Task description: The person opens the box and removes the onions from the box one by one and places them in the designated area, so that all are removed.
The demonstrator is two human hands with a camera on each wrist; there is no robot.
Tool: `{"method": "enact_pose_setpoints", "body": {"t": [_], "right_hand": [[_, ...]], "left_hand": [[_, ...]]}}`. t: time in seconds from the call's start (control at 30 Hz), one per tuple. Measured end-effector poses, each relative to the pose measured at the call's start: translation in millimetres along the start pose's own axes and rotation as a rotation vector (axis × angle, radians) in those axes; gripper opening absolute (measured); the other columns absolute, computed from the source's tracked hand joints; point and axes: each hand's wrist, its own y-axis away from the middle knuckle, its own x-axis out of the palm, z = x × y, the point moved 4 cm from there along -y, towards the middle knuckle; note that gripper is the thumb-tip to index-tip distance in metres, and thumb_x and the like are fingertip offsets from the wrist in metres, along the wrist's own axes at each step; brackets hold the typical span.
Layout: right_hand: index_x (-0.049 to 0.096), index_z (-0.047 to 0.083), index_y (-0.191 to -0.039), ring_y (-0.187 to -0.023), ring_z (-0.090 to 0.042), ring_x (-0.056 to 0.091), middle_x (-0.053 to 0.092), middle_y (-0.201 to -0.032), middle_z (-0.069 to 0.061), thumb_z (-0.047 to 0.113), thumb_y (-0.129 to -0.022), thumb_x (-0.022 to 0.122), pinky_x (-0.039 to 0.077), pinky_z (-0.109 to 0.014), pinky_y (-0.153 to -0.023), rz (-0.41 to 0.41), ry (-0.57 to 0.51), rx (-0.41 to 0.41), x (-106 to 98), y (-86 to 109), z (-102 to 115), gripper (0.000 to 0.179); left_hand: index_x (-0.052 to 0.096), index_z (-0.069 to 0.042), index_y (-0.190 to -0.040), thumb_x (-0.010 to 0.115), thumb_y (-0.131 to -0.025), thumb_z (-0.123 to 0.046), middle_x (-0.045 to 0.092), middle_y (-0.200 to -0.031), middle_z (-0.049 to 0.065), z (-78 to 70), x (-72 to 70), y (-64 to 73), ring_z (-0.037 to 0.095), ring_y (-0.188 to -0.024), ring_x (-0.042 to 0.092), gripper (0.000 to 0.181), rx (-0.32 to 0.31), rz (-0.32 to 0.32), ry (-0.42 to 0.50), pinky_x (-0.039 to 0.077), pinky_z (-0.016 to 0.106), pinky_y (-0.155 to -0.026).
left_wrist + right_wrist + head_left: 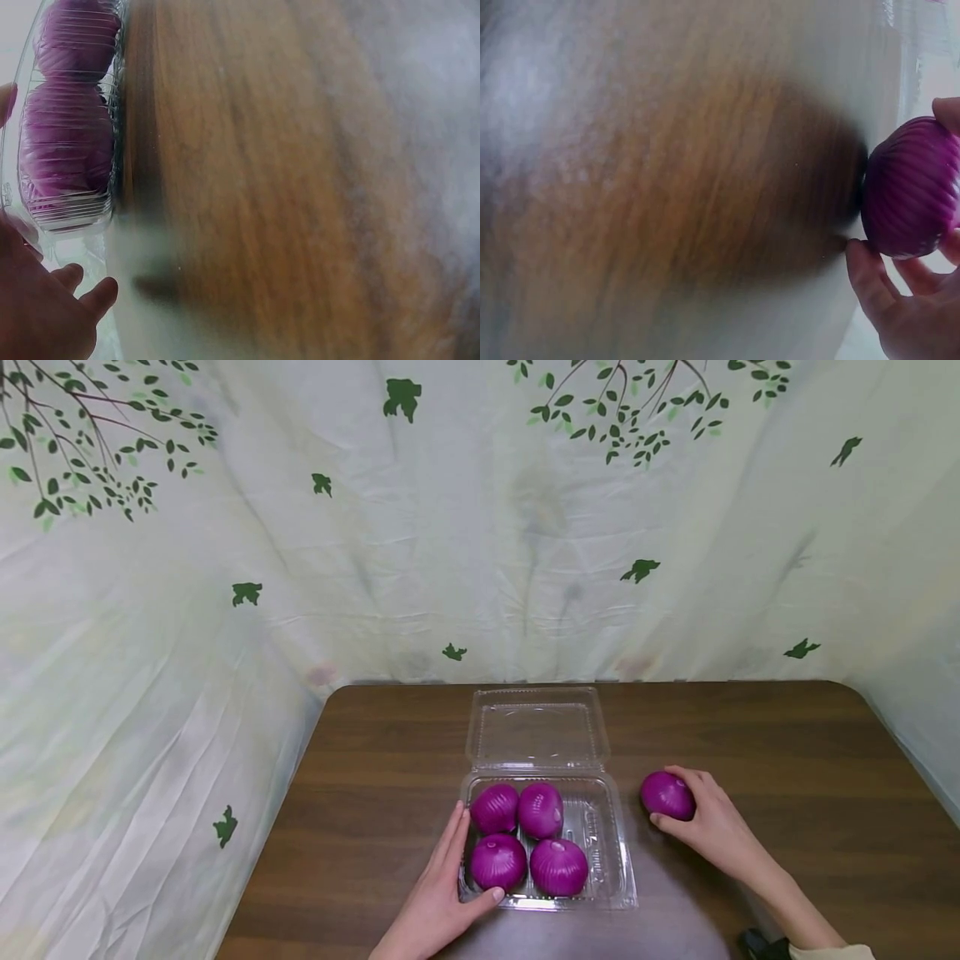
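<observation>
Right wrist, hand point(919, 319) round onion point(911, 191), apparently half-curled

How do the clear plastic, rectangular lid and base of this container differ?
The base holds four round purple onions; the lid holds none. The left hand touches the base; the lid is untouched. The lid lies on the far side, the base nearer. Both are transparent.

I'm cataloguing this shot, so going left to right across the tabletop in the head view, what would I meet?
Left hand → open clear plastic clamshell container holding four red onions → fifth red onion → right hand.
</observation>
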Motion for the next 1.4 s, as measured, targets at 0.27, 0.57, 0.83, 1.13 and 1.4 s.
{"method": "enact_pose_setpoints", "body": {"t": [0.27, 0.57, 0.83, 1.13, 1.4], "right_hand": [[0.046, 0.004, -0.141, -0.113, -0.041, 0.053, 0.046, -0.133, -0.021, 0.037, -0.080, 0.081, 0.051, -0.059, -0.084, 0.009, -0.001, -0.008, -4.1, 4.9, 3.4, 0.078], [0.048, 0.003, -0.139, -0.122, -0.041, 0.043, 0.045, -0.135, -0.020, 0.033, -0.079, 0.083, 0.044, -0.063, -0.089, -0.055, -0.009, -0.045, -10.6, 13.9, 6.7, 0.076], [0.056, 0.006, -0.133, -0.119, -0.040, 0.041, 0.048, -0.134, -0.017, 0.024, -0.076, 0.086, 0.046, -0.063, -0.081, -0.196, 0.042, -0.125, -10.1, 29.1, 22.5, 0.066], [0.059, 0.013, -0.133, -0.122, -0.025, 0.041, 0.049, -0.139, -0.003, 0.017, -0.075, 0.086, 0.029, -0.014, -0.097, -0.229, -0.028, -0.211, 0.4, 45.7, 55.0, 0.064], [0.060, 0.018, -0.133, -0.123, -0.019, 0.043, 0.051, -0.137, 0.002, 0.014, -0.074, 0.087, 0.022, -0.005, -0.101, -0.210, -0.074, -0.269, 12.7, 51.1, 79.9, 0.065]], "left_hand": [[0.005, -0.028, -0.159, 0.070, -0.081, -0.063, -0.002, -0.164, -0.014, 1.0, 1.0, -0.2, 0.020, -0.147, 0.016, 0.108, 0.014, -0.010, -0.012, 0.031, 0.058, -0.108], [0.006, -0.028, -0.160, 0.070, -0.080, -0.063, -0.002, -0.164, -0.014, 0.0, -0.1, -0.3, 0.021, -0.147, 0.016, 0.108, 0.015, -0.011, -0.014, 0.031, 0.058, -0.109], [0.006, -0.027, -0.160, 0.069, -0.080, -0.064, -0.003, -0.164, -0.013, 0.1, 1.0, -0.6, 0.023, -0.147, 0.017, 0.108, 0.006, -0.001, -0.019, 0.031, 0.058, -0.108], [0.004, -0.029, -0.159, 0.068, -0.081, -0.065, -0.003, -0.164, -0.014, 0.2, 0.0, -0.5, 0.023, -0.147, 0.016, 0.107, -0.003, 0.005, -0.015, 0.032, 0.060, -0.107], [0.004, -0.028, -0.159, 0.067, -0.081, -0.066, -0.004, -0.164, -0.014, 0.3, -0.6, -0.9, 0.024, -0.147, 0.017, 0.108, -0.013, 0.016, -0.012, 0.032, 0.061, -0.107]]}}
